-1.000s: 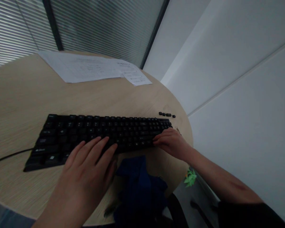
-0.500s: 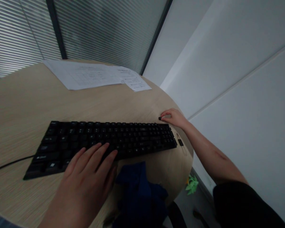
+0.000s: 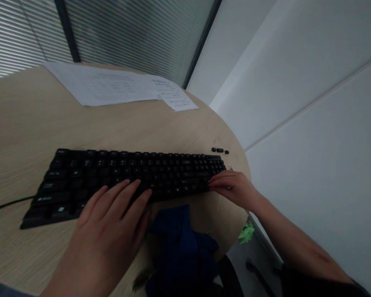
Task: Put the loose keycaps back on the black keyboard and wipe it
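A black keyboard (image 3: 117,175) lies across the wooden table, its cable leaving at the left end. My left hand (image 3: 111,222) rests on its near edge with the fingers spread and nothing held. At the keyboard's right end, my right hand (image 3: 231,186) has its fingertips pinched together at the near keys; what is between them, if anything, is hidden. Several small black keycaps (image 3: 220,150) lie in a short row on the table just beyond the keyboard's right end.
White printed papers (image 3: 111,86) lie at the table's far side. A blue cloth (image 3: 181,247) is at the near edge. White wall (image 3: 312,136) rises on the right, and a green plant (image 3: 246,233) stands below the table.
My right hand has moved from beyond the keyboard's right end, where it was at a small black keycap, back to the near keys. The row of keycaps is now uncovered. My left hand stays put.
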Demonstrator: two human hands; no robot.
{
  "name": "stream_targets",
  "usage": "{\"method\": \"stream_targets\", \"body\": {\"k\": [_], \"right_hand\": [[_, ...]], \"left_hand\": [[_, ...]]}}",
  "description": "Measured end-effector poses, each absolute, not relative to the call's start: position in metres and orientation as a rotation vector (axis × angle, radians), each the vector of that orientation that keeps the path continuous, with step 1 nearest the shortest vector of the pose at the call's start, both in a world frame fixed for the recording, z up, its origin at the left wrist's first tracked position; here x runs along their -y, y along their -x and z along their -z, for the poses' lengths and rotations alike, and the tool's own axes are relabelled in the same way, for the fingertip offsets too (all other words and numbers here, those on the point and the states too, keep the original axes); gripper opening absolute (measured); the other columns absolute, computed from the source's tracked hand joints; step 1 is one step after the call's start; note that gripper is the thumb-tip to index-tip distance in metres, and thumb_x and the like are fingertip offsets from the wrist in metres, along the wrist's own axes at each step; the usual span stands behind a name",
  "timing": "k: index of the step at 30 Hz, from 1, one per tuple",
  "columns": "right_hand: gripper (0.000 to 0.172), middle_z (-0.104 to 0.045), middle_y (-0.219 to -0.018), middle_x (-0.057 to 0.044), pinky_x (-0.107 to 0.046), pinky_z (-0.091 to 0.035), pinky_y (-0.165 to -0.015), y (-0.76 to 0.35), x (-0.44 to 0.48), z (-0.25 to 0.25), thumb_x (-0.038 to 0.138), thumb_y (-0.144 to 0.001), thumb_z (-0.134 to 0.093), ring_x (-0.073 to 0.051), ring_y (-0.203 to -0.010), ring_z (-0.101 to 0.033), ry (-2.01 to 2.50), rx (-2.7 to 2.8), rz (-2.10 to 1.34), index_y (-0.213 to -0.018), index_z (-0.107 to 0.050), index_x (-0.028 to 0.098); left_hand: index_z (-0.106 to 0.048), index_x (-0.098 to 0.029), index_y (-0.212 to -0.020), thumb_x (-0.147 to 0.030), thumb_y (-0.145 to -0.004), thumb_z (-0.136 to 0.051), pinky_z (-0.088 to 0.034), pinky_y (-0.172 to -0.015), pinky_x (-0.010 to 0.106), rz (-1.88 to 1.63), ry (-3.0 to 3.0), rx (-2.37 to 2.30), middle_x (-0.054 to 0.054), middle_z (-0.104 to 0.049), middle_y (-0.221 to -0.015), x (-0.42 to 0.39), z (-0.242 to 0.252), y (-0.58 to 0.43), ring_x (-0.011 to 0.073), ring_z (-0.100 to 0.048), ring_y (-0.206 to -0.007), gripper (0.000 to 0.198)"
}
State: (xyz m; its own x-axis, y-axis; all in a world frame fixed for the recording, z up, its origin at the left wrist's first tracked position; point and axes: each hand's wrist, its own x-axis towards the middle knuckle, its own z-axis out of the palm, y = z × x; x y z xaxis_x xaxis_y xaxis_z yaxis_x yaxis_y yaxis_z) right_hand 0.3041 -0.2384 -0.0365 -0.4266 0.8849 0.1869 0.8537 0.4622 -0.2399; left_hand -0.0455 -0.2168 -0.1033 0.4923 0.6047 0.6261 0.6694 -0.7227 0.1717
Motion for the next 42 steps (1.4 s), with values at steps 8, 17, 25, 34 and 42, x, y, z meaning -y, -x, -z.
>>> {"method": "stream_targets", "body": {"k": [8, 17, 25, 34, 42], "right_hand": [[0.029, -0.070, -0.105, 0.000, -0.014, -0.056, -0.091, -0.299, 0.239, 0.045, 0.035, -0.099, -0.051, -0.003, -0.098, -0.066, 1.485, 2.449, -0.016, -0.097, -0.078, 0.023], [0.032, -0.070, -0.106, 0.002, -0.010, -0.055, -0.087, -0.301, 0.234, 0.039, 0.036, -0.101, -0.049, 0.000, -0.096, -0.067, 1.473, 2.494, -0.157, -0.098, -0.076, 0.020], [0.027, -0.068, -0.106, 0.000, -0.013, -0.050, -0.089, -0.304, 0.237, 0.045, 0.030, -0.100, -0.050, -0.001, -0.100, -0.062, 1.350, 2.535, 0.014, -0.099, -0.077, 0.022], [0.026, -0.063, -0.101, -0.005, -0.018, -0.044, -0.087, -0.319, 0.225, 0.031, 0.039, -0.096, -0.059, -0.004, -0.096, -0.054, 1.386, 2.486, -0.026, -0.108, -0.077, 0.026], [0.028, -0.070, -0.104, -0.004, -0.018, -0.046, -0.093, -0.389, 0.121, 0.030, 0.038, -0.084, -0.072, -0.008, -0.098, -0.061, 2.007, 2.095, -0.032, -0.103, -0.079, 0.019]], "left_hand": [[-0.066, -0.014, -0.121, -0.032, -0.098, -0.046, -0.047, -0.102, 0.062, 1.032, 2.617, 1.088, 0.019, -0.064, -0.129, 0.216, 0.101, 0.044, 0.0402, -0.060, -0.120, 0.035], [-0.067, -0.015, -0.121, -0.030, -0.098, -0.048, -0.045, -0.105, 0.062, 1.037, 2.612, 1.111, 0.019, -0.064, -0.131, 0.216, 0.102, 0.044, 0.0398, -0.060, -0.122, 0.034], [-0.066, -0.014, -0.121, -0.029, -0.098, -0.047, -0.046, -0.104, 0.062, 1.029, 2.617, 1.080, 0.019, -0.064, -0.130, 0.216, 0.100, 0.045, 0.0396, -0.060, -0.120, 0.034], [-0.067, -0.014, -0.123, -0.033, -0.098, -0.043, -0.045, -0.104, 0.060, 1.017, 2.584, 1.064, 0.018, -0.065, -0.130, 0.214, 0.104, 0.046, 0.0394, -0.061, -0.119, 0.039], [-0.067, -0.014, -0.122, -0.034, -0.099, -0.045, -0.045, -0.103, 0.059, 1.026, 2.554, 1.047, 0.019, -0.065, -0.129, 0.213, 0.107, 0.048, 0.0386, -0.061, -0.118, 0.039]]}}
